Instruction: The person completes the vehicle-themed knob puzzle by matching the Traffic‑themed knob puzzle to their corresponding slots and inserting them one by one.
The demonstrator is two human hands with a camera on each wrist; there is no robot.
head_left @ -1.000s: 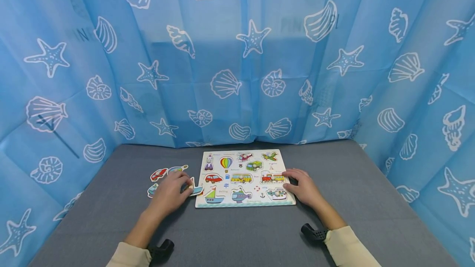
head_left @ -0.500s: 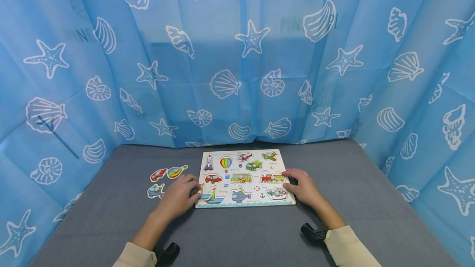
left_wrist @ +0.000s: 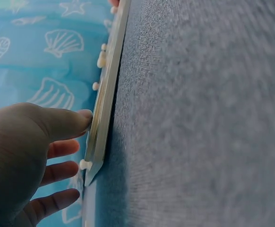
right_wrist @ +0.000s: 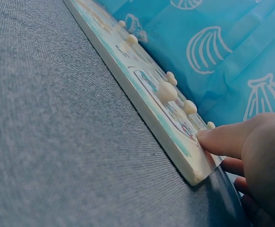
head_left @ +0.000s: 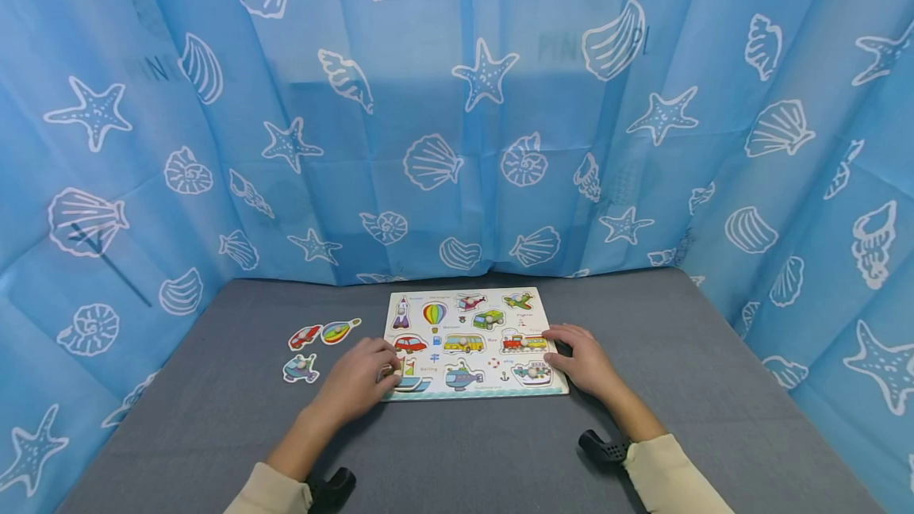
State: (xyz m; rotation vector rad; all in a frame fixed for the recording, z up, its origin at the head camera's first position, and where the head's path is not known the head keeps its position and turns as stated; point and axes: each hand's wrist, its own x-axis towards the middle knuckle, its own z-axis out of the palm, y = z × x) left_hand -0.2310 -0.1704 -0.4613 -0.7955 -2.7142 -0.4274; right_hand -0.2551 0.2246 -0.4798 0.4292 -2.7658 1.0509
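Observation:
A wooden peg puzzle board [head_left: 493, 387] printed with vehicles lies flat in the head view. Over its front left corner, my left hand [head_left: 360, 381] pinches a sailboat piece [head_left: 405, 384], which overlaps the printed sailboat and is partly covered by the fingers. In the left wrist view the left thumb [left_wrist: 76, 123] presses near the board's edge, with the other fingers spread behind it. My right hand [head_left: 584, 359] grips the board's right edge. The right wrist view has its thumb [right_wrist: 218, 141] on the top face near the corner, the fingers beyond the side.
Left of the board lie a red car piece [head_left: 305, 337], a striped balloon piece [head_left: 339, 331] and a submarine piece [head_left: 301, 369]. Several pegged pieces, such as the bus [head_left: 464, 343], sit on the board. A blue shell-patterned curtain [head_left: 457, 141] hangs behind the grey table [head_left: 471, 458].
My left hand has carried the sailboat piece rightward from beside the loose pieces onto the board's front left corner, uncovering the submarine and balloon pieces. The right hand has stayed put.

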